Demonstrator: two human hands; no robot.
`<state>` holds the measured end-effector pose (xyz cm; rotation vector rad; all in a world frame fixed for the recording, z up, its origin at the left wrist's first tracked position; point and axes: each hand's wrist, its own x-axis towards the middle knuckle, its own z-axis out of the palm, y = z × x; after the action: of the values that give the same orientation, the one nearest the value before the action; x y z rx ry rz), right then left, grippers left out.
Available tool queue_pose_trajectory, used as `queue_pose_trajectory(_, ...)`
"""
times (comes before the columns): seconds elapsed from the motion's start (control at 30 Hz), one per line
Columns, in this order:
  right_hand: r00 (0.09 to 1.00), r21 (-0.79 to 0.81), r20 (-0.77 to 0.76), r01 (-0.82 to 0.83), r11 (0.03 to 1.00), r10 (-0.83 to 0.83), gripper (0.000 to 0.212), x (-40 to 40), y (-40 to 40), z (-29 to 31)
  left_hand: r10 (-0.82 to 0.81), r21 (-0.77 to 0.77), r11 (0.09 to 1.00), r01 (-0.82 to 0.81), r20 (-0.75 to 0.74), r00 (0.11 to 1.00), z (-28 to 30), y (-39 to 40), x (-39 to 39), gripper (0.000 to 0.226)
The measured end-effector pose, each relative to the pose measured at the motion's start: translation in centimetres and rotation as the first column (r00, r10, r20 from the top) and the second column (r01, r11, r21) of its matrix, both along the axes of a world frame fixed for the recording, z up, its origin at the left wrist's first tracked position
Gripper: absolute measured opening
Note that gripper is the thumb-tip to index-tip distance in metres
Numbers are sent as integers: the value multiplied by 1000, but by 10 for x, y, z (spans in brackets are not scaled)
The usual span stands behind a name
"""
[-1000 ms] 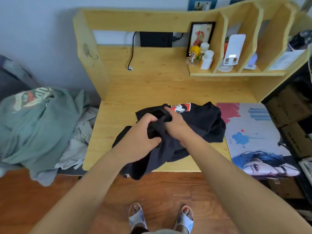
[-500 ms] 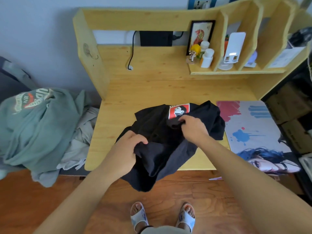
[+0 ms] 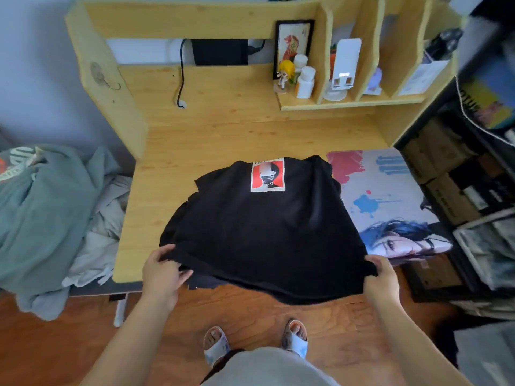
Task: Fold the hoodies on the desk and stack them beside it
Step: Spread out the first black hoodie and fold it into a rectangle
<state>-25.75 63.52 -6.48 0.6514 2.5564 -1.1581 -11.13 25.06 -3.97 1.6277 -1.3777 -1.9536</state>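
Note:
A black hoodie (image 3: 264, 227) with a red and white printed patch lies spread over the front of the wooden desk (image 3: 223, 129). Its near hem hangs past the desk's front edge. My left hand (image 3: 163, 270) grips the hem at its left corner. My right hand (image 3: 380, 277) grips the hem at the right corner. The cloth is stretched between the two hands. Left of the desk a green hoodie (image 3: 41, 207) sits crumpled on top of pale grey clothes (image 3: 103, 227).
A printed mouse mat (image 3: 390, 201) covers the desk's right part, touching the black hoodie. Shelves at the back hold a framed picture (image 3: 292, 45), a figurine, bottles and a white stand. A cable (image 3: 181, 79) hangs at the back. Dark shelving (image 3: 459, 190) stands at the right. My feet are on the wooden floor.
The hoodie went from a bunched heap to a flat spread. Both hands moved apart and toward me, from the middle of the cloth to the hem's two corners.

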Motion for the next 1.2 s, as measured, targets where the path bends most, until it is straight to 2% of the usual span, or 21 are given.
queue_pose_trajectory(0.1, 990, 16, 74, -124, 992, 123, 61, 4, 13, -9, -68, -242, 966, 89, 93, 993, -3, 2, 11, 54)
queue_pose_trajectory(0.23, 959, 4, 143, -249, 969, 245, 55, 4, 21, -11, -105, -353, 920, 170, 195, 975, 1, 0, 34, 59)
queue_pose_trajectory(0.37, 882, 43, 160, -454, 890, 443, 62, 8, 19, -3, -133, -352, 914, 201, 206, 969, 4, 4, 45, 54)
queue_pose_trajectory(0.53, 756, 78, 205, -646, 759, 622, 62, 2, 16, 14, -13, -206, 978, 27, 69, 998, 12, 10, 40, 41)
queue_pose_trajectory(0.6, 771, 120, 165, -635, 763, 615, 46, -8, 15, 18, 34, -163, 986, -31, 15, 999, 17, 9, 37, 46)
queue_pose_trajectory(0.67, 848, 140, 72, -531, 836, 526, 22, -16, 10, 25, 69, -120, 990, -72, -27, 997, 21, 7, 34, 58)
queue_pose_trajectory(0.73, 919, 74, 20, -394, 916, 393, 13, -21, 4, 33, 71, -98, 992, -77, -65, 995, 21, 3, 33, 65)
queue_pose_trajectory(0.77, 934, 73, 7, -356, 932, 357, 17, -23, 3, 34, 67, -100, 992, -74, -74, 995, 20, 2, 32, 66)
queue_pose_trajectory(0.83, 923, 203, -38, -369, 907, 383, 22, -22, 5, 33, 66, -133, 988, -74, -63, 996, 18, -1, 32, 62)
queue_pose_trajectory(0.97, 823, 451, -153, -434, 779, 547, 27, -7, 20, 25, 137, -192, 971, -146, -56, 989, 14, -3, 35, 59)
queue_pose_trajectory(1.03, 783, 439, -73, -531, 725, 617, 44, 1, 31, 17, 193, -215, 957, -193, -22, 981, 9, -1, 41, 62)
queue_pose_trajectory(1.13, 726, 301, 123, -677, 672, 677, 65, 15, 36, 10, 268, -202, 945, -255, 37, 963, -1, 1, 50, 66)
queue_pose_trajectory(1.17, 729, 272, 167, -681, 680, 664, 71, 17, 37, 9, 308, -171, 939, -298, 36, 951, 0, 0, 50, 64)
queue_pose_trajectory(1.2, 788, 242, 154, -615, 750, 596, 76, 17, 37, 9, 345, -148, 930, -338, 30, 938, 3, 0, 48, 61)
